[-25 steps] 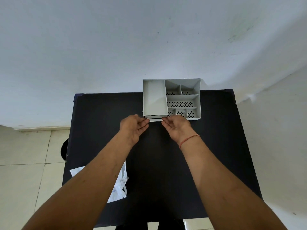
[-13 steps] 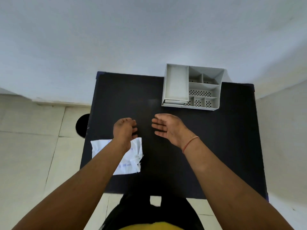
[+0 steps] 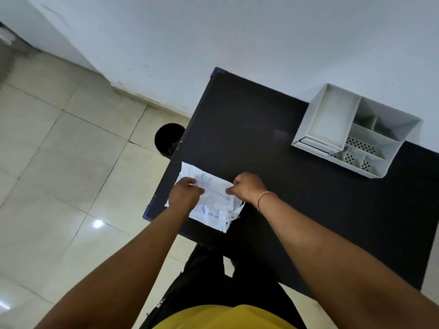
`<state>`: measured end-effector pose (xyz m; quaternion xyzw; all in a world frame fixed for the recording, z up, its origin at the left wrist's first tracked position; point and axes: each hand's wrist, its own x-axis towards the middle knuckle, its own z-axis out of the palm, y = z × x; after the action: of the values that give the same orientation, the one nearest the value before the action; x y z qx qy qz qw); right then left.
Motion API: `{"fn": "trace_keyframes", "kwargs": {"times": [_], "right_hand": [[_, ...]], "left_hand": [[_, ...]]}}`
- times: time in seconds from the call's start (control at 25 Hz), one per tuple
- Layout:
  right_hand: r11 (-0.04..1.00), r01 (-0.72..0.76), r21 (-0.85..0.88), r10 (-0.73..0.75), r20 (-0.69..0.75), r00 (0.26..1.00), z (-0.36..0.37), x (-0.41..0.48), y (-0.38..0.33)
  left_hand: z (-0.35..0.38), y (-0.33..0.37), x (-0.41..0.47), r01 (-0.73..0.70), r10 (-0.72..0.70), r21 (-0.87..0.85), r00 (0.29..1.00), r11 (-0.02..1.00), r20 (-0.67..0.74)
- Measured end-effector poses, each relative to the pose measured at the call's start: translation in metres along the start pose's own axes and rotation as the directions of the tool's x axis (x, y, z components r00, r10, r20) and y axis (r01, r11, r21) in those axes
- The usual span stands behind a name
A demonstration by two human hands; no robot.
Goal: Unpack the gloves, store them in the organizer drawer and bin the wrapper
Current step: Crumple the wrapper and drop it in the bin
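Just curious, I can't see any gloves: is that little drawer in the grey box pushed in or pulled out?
Pushed in, or nearly. The drawer front sits about level with the organizer front edge; nothing juts over the table.

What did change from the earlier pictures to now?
Both hands left the organizer and came back toward the person: the left hand and right hand now pinch the wrapper. Organizer and wrapper stayed in place on the table.

bright, soft daylight; wide-angle edge distortion
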<state>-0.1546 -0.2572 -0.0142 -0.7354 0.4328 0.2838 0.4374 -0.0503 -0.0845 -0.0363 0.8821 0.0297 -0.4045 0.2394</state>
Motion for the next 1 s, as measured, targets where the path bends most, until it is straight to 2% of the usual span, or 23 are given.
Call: {"fn": "trace_keyframes", "kwargs": {"times": [0.04, 0.08, 0.12, 0.16, 0.2, 0.24, 0.28, 0.32, 0.4, 0.52, 0.6, 0.64, 0.68, 0.76, 0.8, 0.84, 0.88, 0.96, 1.0], "right_hand": [[1.000, 0.015, 0.026, -0.017, 0.054, 0.998, -0.003, -0.005, -0.004], [0.991, 0.025, 0.130, -0.041, 0.121, 0.992, -0.009, -0.011, -0.006], [0.943, 0.012, 0.331, -0.092, 0.226, 0.970, -0.016, -0.018, -0.009], [0.839, -0.060, 0.541, -0.167, 0.360, 0.918, -0.024, -0.026, -0.008], [0.716, -0.162, 0.679, -0.261, 0.476, 0.840, -0.029, -0.037, -0.007], [0.631, -0.237, 0.739, -0.342, 0.539, 0.769, -0.032, -0.047, -0.006], [0.602, -0.262, 0.755, -0.390, 0.563, 0.729, -0.036, -0.058, -0.008], [0.607, -0.250, 0.754, -0.417, 0.570, 0.708, -0.039, -0.066, -0.012], [0.641, -0.172, 0.748, -0.423, 0.531, 0.735, -0.044, -0.085, -0.021], [0.699, 0.018, 0.715, -0.311, 0.281, 0.908, -0.052, -0.105, -0.034], [0.731, 0.141, 0.667, -0.266, 0.089, 0.960, -0.056, -0.113, -0.039], [0.742, 0.182, 0.646, -0.277, 0.048, 0.960, -0.057, -0.115, -0.042], [0.746, 0.217, 0.630, -0.317, 0.049, 0.947, -0.057, -0.116, -0.045], [0.715, 0.239, 0.657, -0.440, 0.158, 0.884, -0.052, -0.120, -0.058], [0.688, 0.237, 0.686, -0.503, 0.216, 0.837, -0.046, -0.121, -0.067], [0.668, 0.250, 0.701, -0.554, 0.245, 0.796, -0.038, -0.123, -0.078], [0.660, 0.277, 0.699, -0.581, 0.240, 0.778, -0.027, -0.123, -0.092], [0.660, 0.359, 0.660, -0.571, 0.131, 0.810, -0.004, -0.125, -0.125], [0.661, 0.399, 0.636, -0.555, 0.057, 0.830, 0.008, -0.123, -0.145]], "left_hand": [[0.002, -0.003, -0.007, -0.021, 0.022, -0.029, 1.000, 0.999, 0.008], [0.003, -0.005, -0.015, -0.051, 0.054, -0.095, 0.998, 0.994, 0.023], [0.003, -0.004, -0.024, -0.090, 0.101, -0.191, 0.994, 0.977, 0.049], [0.001, -0.003, -0.034, -0.117, 0.154, -0.318, 0.984, 0.941, 0.093], [-0.001, -0.002, -0.046, -0.110, 0.208, -0.477, 0.966, 0.872, 0.157], [-0.005, -0.001, -0.058, -0.068, 0.263, -0.618, 0.937, 0.784, 0.231], [-0.009, 0.000, -0.070, -0.026, 0.320, -0.707, 0.903, 0.707, 0.288], [-0.014, 0.002, -0.082, -0.012, 0.357, -0.746, 0.883, 0.666, 0.305], [-0.022, 0.010, -0.106, -0.076, 0.341, -0.720, 0.911, 0.690, 0.230], [-0.038, 0.026, -0.128, -0.166, 0.240, -0.598, 0.970, 0.784, 0.045], [-0.058, 0.032, -0.137, -0.146, 0.186, -0.624, 0.983, 0.768, -0.002], [-0.071, 0.032, -0.138, -0.099, 0.181, -0.707, 0.983, 0.700, 0.041], [-0.085, 0.030, -0.139, -0.026, 0.217, -0.808, 0.968, 0.588, 0.127], [-0.112, 0.021, -0.139, 0.130, 0.329, -0.916, 0.906, 0.380, 0.265], [-0.121, 0.019, -0.137, 0.168, 0.346, -0.921, 0.891, 0.352, 0.295], [-0.129, 0.020, -0.135, 0.169, 0.317, -0.907, 0.899, 0.385, 0.302], [-0.137, 0.020, -0.130, 0.121, 0.240, -0.865, 0.934, 0.486, 0.266], [-0.152, 0.022, -0.120, -0.001, 0.094, -0.692, 0.991, 0.722, 0.097], [-0.164, 0.018, -0.110, -0.060, 0.082, -0.602, 0.997, 0.796, 0.009]]}}
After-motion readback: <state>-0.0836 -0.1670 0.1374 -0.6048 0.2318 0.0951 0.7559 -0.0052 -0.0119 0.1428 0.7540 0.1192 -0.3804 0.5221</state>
